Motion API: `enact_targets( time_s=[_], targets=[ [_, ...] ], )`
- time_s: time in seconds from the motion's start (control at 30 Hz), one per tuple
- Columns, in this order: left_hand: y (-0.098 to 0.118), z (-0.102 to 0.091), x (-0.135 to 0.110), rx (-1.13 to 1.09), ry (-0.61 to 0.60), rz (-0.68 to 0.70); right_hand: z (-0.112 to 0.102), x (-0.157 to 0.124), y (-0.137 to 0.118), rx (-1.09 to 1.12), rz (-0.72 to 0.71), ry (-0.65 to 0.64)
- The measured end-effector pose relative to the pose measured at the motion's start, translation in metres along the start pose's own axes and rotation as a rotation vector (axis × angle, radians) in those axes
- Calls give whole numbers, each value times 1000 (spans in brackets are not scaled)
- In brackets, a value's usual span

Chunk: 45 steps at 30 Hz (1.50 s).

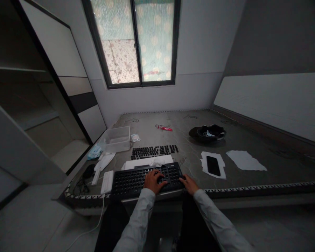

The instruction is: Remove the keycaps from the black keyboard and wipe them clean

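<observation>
A black keyboard (pixel 131 182) lies in front of me at the near edge of the mattress. My left hand (pixel 152 181) rests on its keys right of the middle, thumb and index finger apart, with nothing visible between them. At the keyboard's right end, my right hand (pixel 190 184) grips the edge, thumb on top; its other fingers are partly hidden. A crumpled white tissue (pixel 157 162) sits just behind the keyboard on white paper (pixel 136 163). Beyond the paper, loose black keycaps (pixel 152 151) are laid out in rows.
Left of the keyboard are a white power strip (pixel 107 182), a clear plastic box (pixel 117 140) and a blue packet (pixel 95 152). On the right lie a phone (pixel 213 165) on paper, another paper sheet (pixel 246 160) and a dark cap (pixel 208 133). A red item (pixel 164 128) lies farther back.
</observation>
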State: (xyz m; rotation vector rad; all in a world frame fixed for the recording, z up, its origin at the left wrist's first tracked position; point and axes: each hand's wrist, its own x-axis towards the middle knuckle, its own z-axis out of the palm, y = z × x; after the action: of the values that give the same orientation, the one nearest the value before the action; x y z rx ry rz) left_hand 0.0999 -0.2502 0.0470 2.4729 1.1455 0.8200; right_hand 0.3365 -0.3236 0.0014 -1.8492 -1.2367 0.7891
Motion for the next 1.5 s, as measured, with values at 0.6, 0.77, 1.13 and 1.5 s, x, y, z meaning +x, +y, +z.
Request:
enact_targets(
  time_s=[0.6, 0.77, 1.13, 1.5],
  targets=[
    [-1, 2, -2, 17, 10, 1, -13, -11, -7, -97, 96, 248],
    [-1, 2, -2, 17, 11, 0, -14, -14, -10, -99, 175, 231],
    [-1, 2, -2, 10, 13, 7, -21, -16, -12, -97, 178, 197],
    [1, 0, -2, 14, 14, 7, -21, -10, -21, -184, 165, 169]
  ],
)
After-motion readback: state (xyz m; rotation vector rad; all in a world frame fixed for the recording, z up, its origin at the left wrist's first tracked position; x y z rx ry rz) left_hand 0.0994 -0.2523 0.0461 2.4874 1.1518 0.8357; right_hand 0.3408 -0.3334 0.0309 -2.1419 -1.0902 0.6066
